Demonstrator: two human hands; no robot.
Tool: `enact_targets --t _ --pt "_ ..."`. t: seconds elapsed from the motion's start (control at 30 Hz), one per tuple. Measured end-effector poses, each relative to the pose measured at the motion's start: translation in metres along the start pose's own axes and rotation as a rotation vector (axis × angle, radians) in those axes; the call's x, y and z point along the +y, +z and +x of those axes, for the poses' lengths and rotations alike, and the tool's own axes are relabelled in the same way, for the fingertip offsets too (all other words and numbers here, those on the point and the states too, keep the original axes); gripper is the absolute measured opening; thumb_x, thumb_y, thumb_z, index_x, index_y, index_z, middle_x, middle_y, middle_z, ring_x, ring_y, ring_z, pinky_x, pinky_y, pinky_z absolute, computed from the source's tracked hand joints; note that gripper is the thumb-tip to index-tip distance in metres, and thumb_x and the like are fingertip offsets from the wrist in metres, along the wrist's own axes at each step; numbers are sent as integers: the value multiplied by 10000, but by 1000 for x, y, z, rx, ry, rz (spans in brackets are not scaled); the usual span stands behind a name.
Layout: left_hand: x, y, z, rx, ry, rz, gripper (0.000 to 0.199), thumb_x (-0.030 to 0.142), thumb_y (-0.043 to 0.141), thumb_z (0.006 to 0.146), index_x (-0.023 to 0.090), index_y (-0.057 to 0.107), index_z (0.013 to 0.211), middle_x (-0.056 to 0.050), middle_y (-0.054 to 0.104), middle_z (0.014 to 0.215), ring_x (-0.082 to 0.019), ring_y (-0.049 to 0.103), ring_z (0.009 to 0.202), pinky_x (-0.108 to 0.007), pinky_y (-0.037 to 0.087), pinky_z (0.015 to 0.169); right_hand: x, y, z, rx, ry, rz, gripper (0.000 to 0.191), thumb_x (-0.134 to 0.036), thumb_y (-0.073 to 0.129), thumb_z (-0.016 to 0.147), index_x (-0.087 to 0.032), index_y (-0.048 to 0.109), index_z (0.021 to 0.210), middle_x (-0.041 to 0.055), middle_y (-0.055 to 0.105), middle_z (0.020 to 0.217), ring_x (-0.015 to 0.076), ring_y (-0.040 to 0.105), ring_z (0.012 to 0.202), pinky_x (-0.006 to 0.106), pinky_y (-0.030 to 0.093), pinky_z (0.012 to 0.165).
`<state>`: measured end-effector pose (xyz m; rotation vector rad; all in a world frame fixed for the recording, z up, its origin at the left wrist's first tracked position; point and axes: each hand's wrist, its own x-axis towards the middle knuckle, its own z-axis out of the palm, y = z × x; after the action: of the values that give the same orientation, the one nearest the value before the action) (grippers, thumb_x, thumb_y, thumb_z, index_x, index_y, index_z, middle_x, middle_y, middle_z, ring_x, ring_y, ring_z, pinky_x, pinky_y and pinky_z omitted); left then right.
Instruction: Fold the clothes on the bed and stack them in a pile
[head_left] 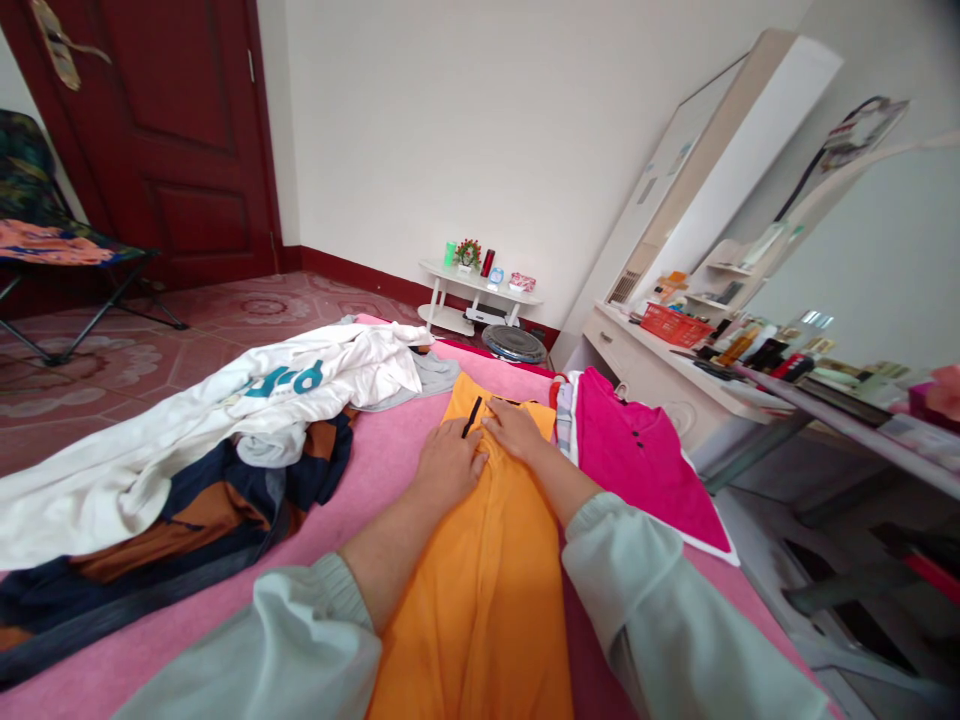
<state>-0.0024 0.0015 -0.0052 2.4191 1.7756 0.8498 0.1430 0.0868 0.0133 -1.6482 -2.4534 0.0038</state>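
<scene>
Pink cloth surface; fingers on creased orange garment.

I look from the wearer's head, close behind the left hand and right hand, facing forward and down across the pink cover toward the white wall.

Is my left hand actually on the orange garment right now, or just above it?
Touching. The head view shows the left hand resting on the orange garment, fingers against the cloth near the black strip.
</scene>
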Motion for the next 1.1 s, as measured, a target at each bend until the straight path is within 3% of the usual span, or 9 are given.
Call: enact_targets --t 0.13,0.23,0.3,0.47,0.67,0.73,0.87,1.0,1.1 --pt "-1 -1 1 -20 8 -20 308 344 509 847 264 643 1113 -91 547 1196 -265 492 1124 -398 398 944 -10 -8 11 146 135 25 362 -356 500 862 -206 552 1187 103 629 1139 222 553 1073 321 382 901" --pt "-2 -1 1 -29 20 -21 310 340 511 844 264 648 1111 -102 537 1209 -272 494 1127 -413 400 945 -15 -8 19 160 221 103 268 -324 566 814 -205 622 1048 85 680 983 219 615 932 298 428 794" --pt "-2 -1 1 -14 17 -17 331 338 518 836 253 637 1134 -116 486 1287 -281 475 1157 -420 395 955 -17 -5 24 166 235 130 201 -283 493 856 -182 640 951 89 688 926 207 627 890 286 437 764" --pt "-3 -1 1 8 38 -7 422 314 534 817 225 567 1228 -83 290 1483 -289 372 1261 -416 367 997 -20 -3 26 211 159 217 290 -179 438 869 -177 564 1130 52 669 1069 140 608 984 226 429 845" --pt "-2 6 -1 -21 -20 26 408 365 443 871 217 549 1237 -83 444 1397 -292 384 1255 -452 318 1022 -8 -8 -13 324 76 208 392 -270 328 921 -181 489 1268 74 574 1264 170 510 1172 296 340 1021" --pt "-2 9 -1 -13 -35 29 431 381 441 874 213 526 1262 -101 423 1411 -295 379 1264 -455 307 1022 3 -6 -25 246 83 111 467 -383 308 935 -195 414 1349 84 465 1384 206 386 1292 384 249 1085" --pt "-4 14 -3 -16 -28 30 459 408 410 887 215 491 1295 -109 392 1434 -297 349 1295 -456 278 1034 22 3 -28 -86 187 -19 634 -575 257 907 -229 277 1437 77 181 1532 283 119 1404 555 161 1076" --pt "-7 11 -3 -69 -21 38 465 442 398 889 258 470 1310 -74 358 1463 -278 324 1324 -445 259 1051 23 4 -27 -123 223 -26 666 -619 207 898 -252 229 1454 73 103 1548 281 57 1412 559 132 1079" --pt "-9 7 -3 -92 -9 40 491 447 405 886 248 444 1334 -95 335 1472 -270 329 1325 -438 261 1055 17 1 -43 -133 202 -14 675 -623 186 901 -252 195 1465 91 85 1548 281 38 1414 550 100 1088"
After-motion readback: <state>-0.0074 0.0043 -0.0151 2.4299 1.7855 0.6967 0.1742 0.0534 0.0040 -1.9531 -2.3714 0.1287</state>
